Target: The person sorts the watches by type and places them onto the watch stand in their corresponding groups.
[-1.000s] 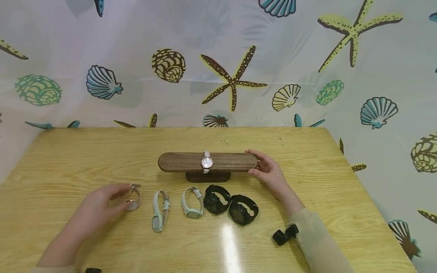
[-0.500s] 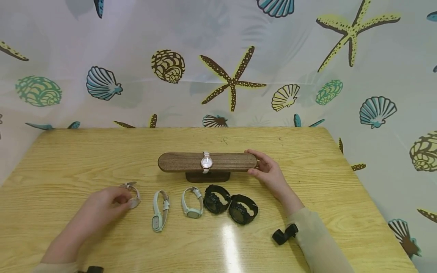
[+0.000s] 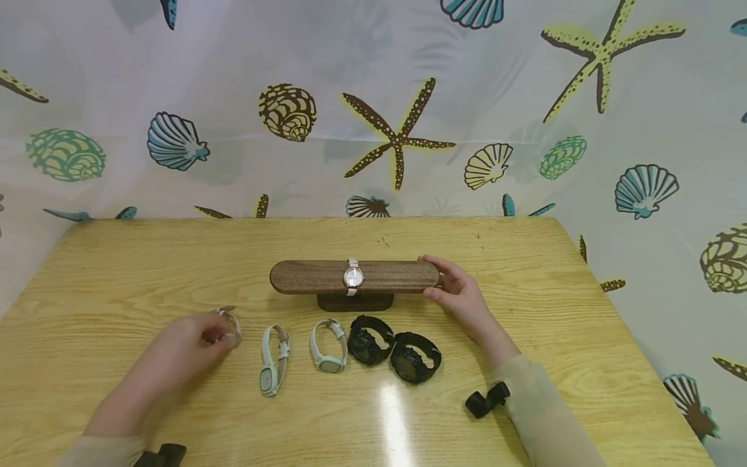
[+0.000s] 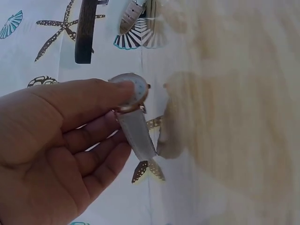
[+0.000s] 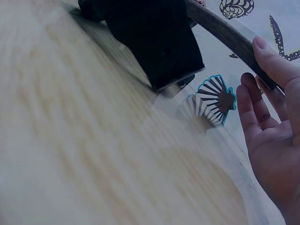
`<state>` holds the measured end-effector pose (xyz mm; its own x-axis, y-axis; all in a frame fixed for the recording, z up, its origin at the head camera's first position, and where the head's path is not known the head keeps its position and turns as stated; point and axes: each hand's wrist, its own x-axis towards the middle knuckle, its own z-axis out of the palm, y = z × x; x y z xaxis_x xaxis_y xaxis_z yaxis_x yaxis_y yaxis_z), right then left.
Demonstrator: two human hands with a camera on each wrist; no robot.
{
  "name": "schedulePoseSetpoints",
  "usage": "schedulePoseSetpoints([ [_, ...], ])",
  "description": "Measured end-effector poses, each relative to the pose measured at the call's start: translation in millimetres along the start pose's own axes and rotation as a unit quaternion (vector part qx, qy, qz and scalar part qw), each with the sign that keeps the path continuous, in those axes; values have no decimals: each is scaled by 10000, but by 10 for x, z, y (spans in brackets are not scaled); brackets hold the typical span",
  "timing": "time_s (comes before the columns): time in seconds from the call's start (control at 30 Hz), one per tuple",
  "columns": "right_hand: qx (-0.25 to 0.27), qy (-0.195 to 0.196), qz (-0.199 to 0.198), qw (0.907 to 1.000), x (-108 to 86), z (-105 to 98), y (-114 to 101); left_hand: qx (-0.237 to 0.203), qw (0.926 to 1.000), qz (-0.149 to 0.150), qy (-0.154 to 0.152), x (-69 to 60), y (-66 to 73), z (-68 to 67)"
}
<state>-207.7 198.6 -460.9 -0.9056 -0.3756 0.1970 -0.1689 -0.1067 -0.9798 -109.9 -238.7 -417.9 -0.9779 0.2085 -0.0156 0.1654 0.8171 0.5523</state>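
My left hand point(image 3: 181, 347) pinches a wristwatch with a pale strap and a rose-gold case point(image 4: 137, 133). In the left wrist view, the thumb lies on the dial and the strap hangs down past the fingers. At the middle of the table stands a dark wooden watch stand point(image 3: 309, 277), with another white-strapped watch point(image 3: 353, 279) around its bar. My right hand point(image 3: 465, 301) grips the bar's right end, thumb in front and fingers behind. The right wrist view shows that end of the stand point(image 5: 229, 37) between thumb and fingers.
Before the stand lie two mint-white watches point(image 3: 268, 379) and two black watches point(image 3: 363, 347) in a row. A patterned cloth point(image 3: 233, 168) hangs behind the wooden table point(image 3: 525, 259). A large dark object point(image 5: 150, 42), its kind unclear, fills the top of the right wrist view.
My left hand has shifted slightly right and away from me with the watch, and its hold on the watch has changed a little. The right hand and the stand have stayed put.
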Motion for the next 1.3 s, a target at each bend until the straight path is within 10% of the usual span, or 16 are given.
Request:
schedulePoseSetpoints([
  [0.43, -82, 17, -35, 10000, 24, 2, -2, -1614, 9774, -621, 1215, 123, 267, -160],
  [0.67, -63, -19, -33, 10000, 21, 12, 4, -2528, 9470, -1104, 1646, 323, 404, -190],
  [1.0, -29, -18, 36, 10000, 15, 29, 8, -3547, 9161, -1064, 1537, 542, 513, -99],
  [1.3, -60, 35, 52, 10000, -6, 11, -18, -3146, 9404, -685, 1094, 547, 559, -25],
])
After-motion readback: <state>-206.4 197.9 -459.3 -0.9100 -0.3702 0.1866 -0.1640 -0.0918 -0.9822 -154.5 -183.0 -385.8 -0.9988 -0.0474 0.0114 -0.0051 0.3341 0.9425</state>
